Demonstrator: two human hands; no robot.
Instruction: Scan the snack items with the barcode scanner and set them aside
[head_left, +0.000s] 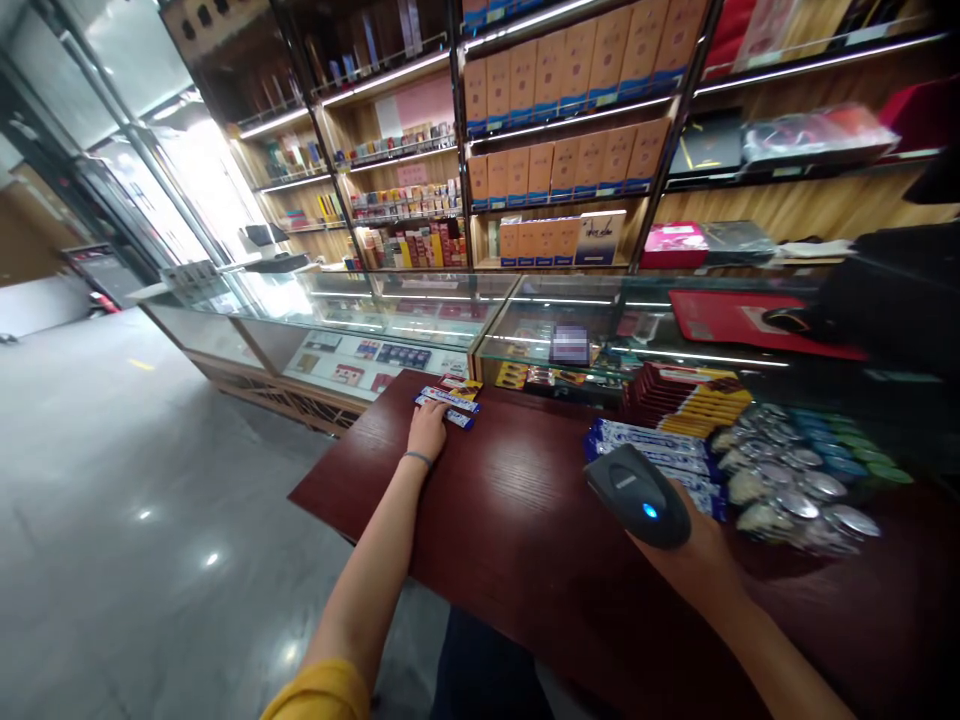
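Observation:
My right hand (701, 555) is wrapped round a black barcode scanner (637, 495) with a lit blue light on top. It is held above the table, in front of a row of blue-and-white packets (656, 440), partly covering them. At the table's far left, my left hand (429, 428) has its fingers closed on a slim blue-and-white packet (459, 418). Another such packet (450, 398) lies just beyond it, beside a red-and-yellow packet (461, 385). The fingertips of my left hand are small and partly hidden.
A dark red wooden table (517, 530) stands against a glass display counter (420, 310). Red-and-yellow packets (682, 400) are stacked at its back right, near several round-lidded cups (795, 480). A red mat (735, 318) with a mouse (787, 320) lies on the glass.

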